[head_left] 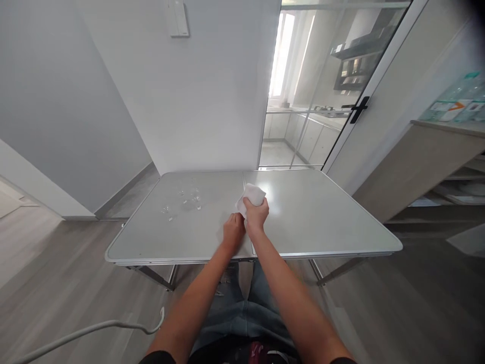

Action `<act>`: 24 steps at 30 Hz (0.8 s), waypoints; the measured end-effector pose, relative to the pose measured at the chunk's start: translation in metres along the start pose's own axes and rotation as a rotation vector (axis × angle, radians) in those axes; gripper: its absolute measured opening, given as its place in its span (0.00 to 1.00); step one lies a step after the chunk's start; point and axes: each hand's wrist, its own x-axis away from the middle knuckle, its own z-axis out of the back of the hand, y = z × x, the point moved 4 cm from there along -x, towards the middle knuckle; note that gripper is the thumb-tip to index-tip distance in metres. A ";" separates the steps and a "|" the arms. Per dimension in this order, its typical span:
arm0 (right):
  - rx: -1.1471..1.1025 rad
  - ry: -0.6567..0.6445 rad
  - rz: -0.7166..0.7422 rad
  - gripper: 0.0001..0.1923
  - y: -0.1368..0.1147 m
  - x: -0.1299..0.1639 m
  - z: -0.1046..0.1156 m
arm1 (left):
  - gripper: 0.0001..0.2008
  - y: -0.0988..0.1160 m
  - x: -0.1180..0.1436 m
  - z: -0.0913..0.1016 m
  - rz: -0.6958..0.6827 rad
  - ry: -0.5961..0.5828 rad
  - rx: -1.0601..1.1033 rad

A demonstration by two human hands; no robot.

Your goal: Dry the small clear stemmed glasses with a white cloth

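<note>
Over the middle of the table, my right hand (257,213) grips a folded white cloth (253,194), its thumb pressed on the near side. My left hand (233,230) is curled into a fist just left of and below it, close to the cloth's lower edge. Whatever the left fingers hold, if anything, is hidden behind them. Several small clear pieces with white bits (190,200) lie scattered on the left half of the tabletop.
The pale folding table (303,222) has a seam down its middle and a metal rim. Behind it stand a white wall (204,101) and a glass door (293,131). Plastic bottles (460,101) sit on a shelf at right. A grey hose or cable (109,324) shows lower left.
</note>
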 end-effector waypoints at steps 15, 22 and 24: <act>-0.365 -0.619 -0.244 0.23 -0.004 -0.017 0.024 | 0.28 -0.003 -0.008 -0.005 0.329 -0.644 1.147; -0.237 -0.293 -0.212 0.20 -0.001 -0.019 0.011 | 0.24 -0.009 -0.011 -0.003 0.252 -0.392 0.878; -0.151 -0.049 -0.199 0.20 0.000 -0.018 0.009 | 0.19 -0.009 -0.010 0.001 0.177 -0.208 0.614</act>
